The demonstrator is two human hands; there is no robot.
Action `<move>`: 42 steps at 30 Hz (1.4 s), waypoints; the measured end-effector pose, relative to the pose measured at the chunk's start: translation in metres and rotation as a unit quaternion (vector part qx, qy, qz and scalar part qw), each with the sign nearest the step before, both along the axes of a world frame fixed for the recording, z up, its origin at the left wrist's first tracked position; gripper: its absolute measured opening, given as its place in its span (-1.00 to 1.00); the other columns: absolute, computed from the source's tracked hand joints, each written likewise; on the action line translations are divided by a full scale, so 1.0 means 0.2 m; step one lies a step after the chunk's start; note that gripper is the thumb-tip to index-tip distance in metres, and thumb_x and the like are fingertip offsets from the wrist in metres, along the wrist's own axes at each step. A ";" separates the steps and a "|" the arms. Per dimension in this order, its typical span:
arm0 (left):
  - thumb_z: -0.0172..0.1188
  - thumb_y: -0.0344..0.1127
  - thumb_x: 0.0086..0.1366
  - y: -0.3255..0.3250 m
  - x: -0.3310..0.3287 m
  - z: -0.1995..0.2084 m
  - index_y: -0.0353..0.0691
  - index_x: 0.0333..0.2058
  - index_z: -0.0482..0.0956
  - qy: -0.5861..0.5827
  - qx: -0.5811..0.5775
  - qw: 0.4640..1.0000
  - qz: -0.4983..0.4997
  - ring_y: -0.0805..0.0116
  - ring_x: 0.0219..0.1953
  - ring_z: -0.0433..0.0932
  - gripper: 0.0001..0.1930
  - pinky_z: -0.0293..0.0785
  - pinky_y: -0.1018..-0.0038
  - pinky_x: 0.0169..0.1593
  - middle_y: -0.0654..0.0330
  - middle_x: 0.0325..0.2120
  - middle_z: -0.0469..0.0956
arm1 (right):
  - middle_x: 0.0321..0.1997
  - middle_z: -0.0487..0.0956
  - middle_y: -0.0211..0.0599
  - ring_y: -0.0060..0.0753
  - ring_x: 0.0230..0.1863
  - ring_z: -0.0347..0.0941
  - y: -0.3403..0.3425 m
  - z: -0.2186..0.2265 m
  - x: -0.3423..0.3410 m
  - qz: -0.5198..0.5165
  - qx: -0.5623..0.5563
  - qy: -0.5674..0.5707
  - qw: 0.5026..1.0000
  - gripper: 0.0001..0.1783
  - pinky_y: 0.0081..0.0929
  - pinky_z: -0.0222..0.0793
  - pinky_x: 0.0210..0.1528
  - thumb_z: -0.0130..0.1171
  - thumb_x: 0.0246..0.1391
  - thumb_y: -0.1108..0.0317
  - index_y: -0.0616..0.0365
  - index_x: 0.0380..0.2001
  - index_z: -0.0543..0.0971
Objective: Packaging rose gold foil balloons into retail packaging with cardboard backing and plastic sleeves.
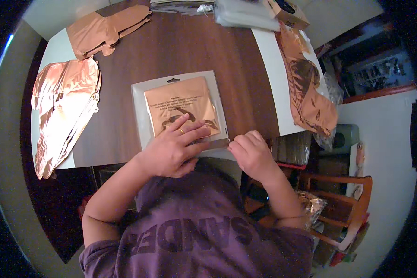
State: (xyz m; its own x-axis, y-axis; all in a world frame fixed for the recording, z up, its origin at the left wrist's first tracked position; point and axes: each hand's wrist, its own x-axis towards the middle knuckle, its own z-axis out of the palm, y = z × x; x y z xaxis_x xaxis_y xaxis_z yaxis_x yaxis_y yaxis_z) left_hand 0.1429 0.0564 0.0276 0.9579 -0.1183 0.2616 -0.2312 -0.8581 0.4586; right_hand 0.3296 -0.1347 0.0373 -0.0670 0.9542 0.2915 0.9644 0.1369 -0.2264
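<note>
A clear plastic packet [179, 107] holding a folded rose-gold foil balloon lies flat on the brown table [217, 60] near its front edge. My left hand [173, 148] rests palm down on the packet's lower part, fingers spread, a ring on one finger. My right hand [249, 153] is curled at the packet's lower right corner, fingertips pinched together at the plastic edge. Whether it grips the edge I cannot tell for sure.
Flat rose-gold foil balloons lie at the left edge [65, 111], the far left [104, 30] and the right edge [308, 88]. A cardboard box [287, 11] and clear packets [243, 14] sit at the far side. A wooden chair [347, 208] stands at the lower right.
</note>
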 end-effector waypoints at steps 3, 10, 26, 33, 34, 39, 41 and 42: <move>0.24 -0.20 0.02 0.01 0.00 0.01 -0.17 -0.01 0.55 0.007 0.000 1.000 -0.004 0.07 0.27 0.28 -0.50 0.02 -0.04 0.36 0.08 0.12 0.39 | -0.37 0.45 -0.24 -0.14 -0.33 0.42 -0.01 0.00 -0.02 -0.007 -0.007 0.008 1.000 -0.79 -0.29 0.33 -0.22 0.31 -0.16 0.50 0.18 -0.42 0.49; 0.24 -0.14 0.03 0.03 0.01 0.01 -0.17 -0.03 0.56 0.010 -0.006 1.000 -0.011 0.07 0.28 0.26 -0.51 -0.02 -0.05 0.37 0.07 0.12 0.39 | -0.36 0.43 -0.25 -0.12 -0.28 0.42 -0.03 0.05 -0.08 0.009 -0.017 0.160 0.987 -0.83 -0.21 0.33 -0.14 0.27 -0.06 0.44 0.13 -0.42 0.46; 0.29 -0.08 0.09 0.04 0.02 0.02 -0.20 -0.04 0.57 0.005 -0.017 1.000 -0.017 -0.05 0.27 0.28 -0.52 -0.03 -0.09 0.36 0.01 0.16 0.39 | -0.35 0.46 -0.27 -0.12 -0.26 0.41 0.03 0.02 -0.02 -0.031 -0.023 0.063 0.997 -0.78 -0.25 0.30 -0.15 0.32 -0.15 0.46 0.13 -0.40 0.49; 0.30 -0.02 0.09 0.04 0.01 0.03 -0.20 -0.03 0.56 0.015 -0.016 0.999 -0.023 -0.03 0.31 0.24 -0.48 -0.04 -0.10 0.36 0.01 0.19 0.37 | -0.29 0.47 -0.30 -0.15 -0.17 0.42 -0.02 0.04 -0.16 0.090 -0.046 0.222 0.970 -0.80 -0.16 0.28 0.00 0.33 -0.18 0.47 0.07 -0.49 0.48; 0.30 -0.02 0.09 0.04 0.01 0.02 -0.20 -0.03 0.56 0.015 -0.015 0.999 -0.023 -0.03 0.31 0.24 -0.48 -0.04 -0.10 0.36 0.01 0.19 0.37 | -0.21 0.47 -0.28 -0.13 -0.07 0.39 0.00 0.06 -0.18 0.101 -0.034 0.252 0.962 -0.79 -0.12 0.25 0.07 0.34 -0.17 0.42 0.08 -0.48 0.48; 0.26 -0.12 0.01 -0.07 0.01 0.03 -0.25 -0.14 0.61 -0.082 0.125 0.986 0.075 0.03 0.15 0.38 -0.56 0.13 -0.03 0.31 0.05 0.01 0.44 | 0.11 0.38 -0.11 0.01 0.23 0.24 0.07 0.05 -0.12 0.041 -0.055 0.407 0.911 -0.81 -0.16 0.12 0.28 0.32 -0.03 0.40 0.10 -0.40 0.47; 0.23 -0.19 -0.04 -0.13 -0.03 0.02 -0.26 -0.18 0.60 -0.129 0.152 0.974 0.109 0.14 0.01 0.44 -0.58 0.24 0.06 0.23 0.10 -0.08 0.47 | 0.14 0.37 -0.14 0.00 0.30 0.19 0.09 0.04 -0.12 0.025 -0.080 0.430 0.899 -0.83 -0.15 0.07 0.31 0.31 0.00 0.41 0.09 -0.43 0.47; 0.21 -0.20 -0.04 -0.16 -0.06 0.03 -0.24 -0.19 0.61 -0.115 0.143 0.977 0.111 0.19 -0.04 0.44 -0.59 0.29 0.11 0.14 0.14 -0.11 0.47 | 0.17 0.36 -0.16 -0.01 0.36 0.14 0.10 0.04 -0.12 0.007 -0.105 0.453 0.885 -0.84 -0.13 0.02 0.35 0.29 0.02 0.42 0.09 -0.46 0.46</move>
